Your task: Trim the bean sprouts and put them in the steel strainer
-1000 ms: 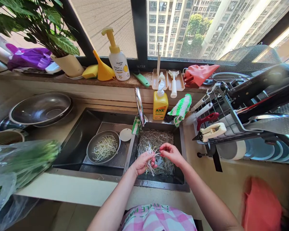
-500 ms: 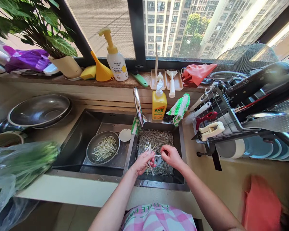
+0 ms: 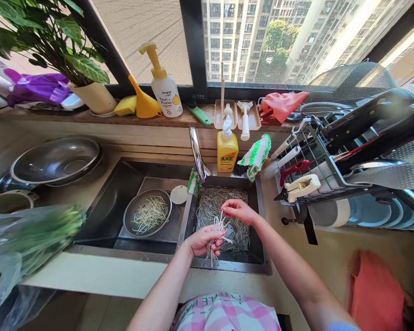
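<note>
A small bunch of bean sprouts [image 3: 220, 224] is gripped in my left hand [image 3: 205, 240], its fingers wrapped round the stems over the front of the right sink basin [image 3: 257, 257]. Just above and to the right, my right hand [image 3: 240, 211] pinches the upper end of a sprout with thumb and forefinger. Beneath both hands, a mass of thin pale sprouts or roots [image 3: 210, 200] lies wet in that basin. In the left basin, a round metal pan [image 3: 127, 221] holds a heap of bean sprouts [image 3: 151, 214].
A chrome faucet [image 3: 196, 151] rises behind the basins, beside a yellow soap bottle [image 3: 227, 154] and a green-and-white cloth [image 3: 255, 156]. On the right stands a rack [image 3: 326, 170] of knives and utensils. Bagged greens [image 3: 44, 239] and a wok [image 3: 55, 158] are at left.
My left hand has lowered slightly, tilting the bunch. My right hand has moved up and left, from beside the bunch to its upper end.
</note>
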Tool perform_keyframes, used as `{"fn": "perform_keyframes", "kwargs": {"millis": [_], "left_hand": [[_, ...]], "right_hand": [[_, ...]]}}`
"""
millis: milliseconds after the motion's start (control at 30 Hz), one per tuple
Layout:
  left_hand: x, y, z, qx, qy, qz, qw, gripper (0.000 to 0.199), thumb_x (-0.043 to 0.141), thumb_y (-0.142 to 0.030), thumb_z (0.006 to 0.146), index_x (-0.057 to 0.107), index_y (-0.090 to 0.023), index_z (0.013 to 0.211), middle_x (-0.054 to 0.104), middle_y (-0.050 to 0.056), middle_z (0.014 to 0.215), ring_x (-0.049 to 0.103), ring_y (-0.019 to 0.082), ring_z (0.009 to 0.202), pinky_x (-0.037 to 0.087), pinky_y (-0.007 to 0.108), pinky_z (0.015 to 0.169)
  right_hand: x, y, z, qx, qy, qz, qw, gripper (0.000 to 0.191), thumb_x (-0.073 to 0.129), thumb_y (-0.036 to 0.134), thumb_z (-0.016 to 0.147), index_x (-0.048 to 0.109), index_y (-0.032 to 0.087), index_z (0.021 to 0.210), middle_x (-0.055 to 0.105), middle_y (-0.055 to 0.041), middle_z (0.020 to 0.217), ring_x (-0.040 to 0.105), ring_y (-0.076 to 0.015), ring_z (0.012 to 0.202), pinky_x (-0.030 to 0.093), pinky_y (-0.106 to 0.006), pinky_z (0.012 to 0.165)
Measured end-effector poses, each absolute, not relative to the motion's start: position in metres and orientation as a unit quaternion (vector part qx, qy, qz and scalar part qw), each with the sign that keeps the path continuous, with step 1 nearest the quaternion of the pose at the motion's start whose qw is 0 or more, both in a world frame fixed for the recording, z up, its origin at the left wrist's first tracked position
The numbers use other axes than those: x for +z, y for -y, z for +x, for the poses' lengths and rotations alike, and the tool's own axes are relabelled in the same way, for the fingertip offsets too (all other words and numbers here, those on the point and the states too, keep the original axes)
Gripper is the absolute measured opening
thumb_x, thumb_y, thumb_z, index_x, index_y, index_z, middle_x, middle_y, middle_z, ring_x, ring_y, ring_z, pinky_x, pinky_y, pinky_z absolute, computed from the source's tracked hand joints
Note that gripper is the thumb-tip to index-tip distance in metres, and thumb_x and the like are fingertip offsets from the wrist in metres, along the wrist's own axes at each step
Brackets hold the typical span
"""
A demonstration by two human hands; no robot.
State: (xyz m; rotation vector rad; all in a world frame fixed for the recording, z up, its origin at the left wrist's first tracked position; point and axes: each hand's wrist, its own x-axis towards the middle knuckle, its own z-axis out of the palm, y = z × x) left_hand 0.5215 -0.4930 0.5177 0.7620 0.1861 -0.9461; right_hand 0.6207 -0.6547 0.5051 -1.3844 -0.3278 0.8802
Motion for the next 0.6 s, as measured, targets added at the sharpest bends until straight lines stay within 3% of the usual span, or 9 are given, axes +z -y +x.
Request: {"fn": "perform_keyframes", "kwargs": {"millis": [100, 233, 333, 467, 600], "left_hand": [[0.516, 0.492, 0.522, -0.448, -0.086, 0.357, 0.815, 0.014, 0.055, -0.027, 0.075, 0.048, -0.015, 0.077, 0.042, -0.004, 0.057, 0.033, 0.001, 0.04, 0.044, 0.021, 0.047], [0.513, 0.491, 0.523, -0.461, -0.093, 0.337, 0.816, 0.014, 0.055, -0.026, 0.075, 0.049, -0.015, 0.08, 0.043, -0.005, 0.057, 0.034, 0.001, 0.04, 0.044, 0.021, 0.048], [0.509, 0.491, 0.526, -0.417, -0.12, 0.323, 0.841, 0.012, 0.054, -0.025, 0.076, 0.05, -0.015, 0.082, 0.046, -0.004, 0.059, 0.041, 0.003, 0.043, 0.047, 0.025, 0.053], [0.502, 0.49, 0.529, -0.294, -0.192, 0.289, 0.891, 0.014, 0.053, -0.023, 0.077, 0.051, -0.015, 0.089, 0.054, 0.0, 0.068, 0.054, 0.008, 0.057, 0.048, 0.034, 0.071], [0.495, 0.489, 0.532, -0.237, -0.232, 0.241, 0.912, 0.015, 0.053, -0.018, 0.077, 0.052, -0.015, 0.091, 0.058, 0.001, 0.071, 0.058, 0.01, 0.062, 0.047, 0.037, 0.076]], "right_hand": [[0.507, 0.657, 0.621, 0.362, 0.193, -0.668, 0.621, 0.017, 0.053, 0.031, 0.072, 0.057, 0.015, 0.073, 0.057, 0.0021, 0.063, 0.047, -0.0075, 0.054, 0.037, -0.019, 0.052], [0.506, 0.653, 0.623, 0.21, 0.221, -0.771, 0.559, 0.007, 0.051, 0.02, 0.069, 0.056, 0.016, 0.065, 0.053, 0.0029, 0.059, 0.045, -0.0084, 0.056, 0.035, -0.02, 0.054], [0.5, 0.65, 0.622, 0.158, 0.103, -0.754, 0.629, 0.007, 0.05, 0.024, 0.069, 0.054, 0.018, 0.067, 0.053, 0.0023, 0.061, 0.047, -0.0097, 0.056, 0.036, -0.02, 0.053], [0.488, 0.655, 0.609, 0.215, -0.05, -0.628, 0.746, 0.013, 0.054, 0.029, 0.067, 0.051, 0.019, 0.075, 0.056, 0.0024, 0.064, 0.047, -0.0082, 0.049, 0.036, -0.02, 0.048], [0.484, 0.662, 0.584, 0.253, -0.07, -0.581, 0.77, 0.013, 0.056, 0.026, 0.065, 0.052, 0.019, 0.075, 0.056, 0.0036, 0.062, 0.045, -0.0065, 0.047, 0.034, -0.019, 0.047]]}}
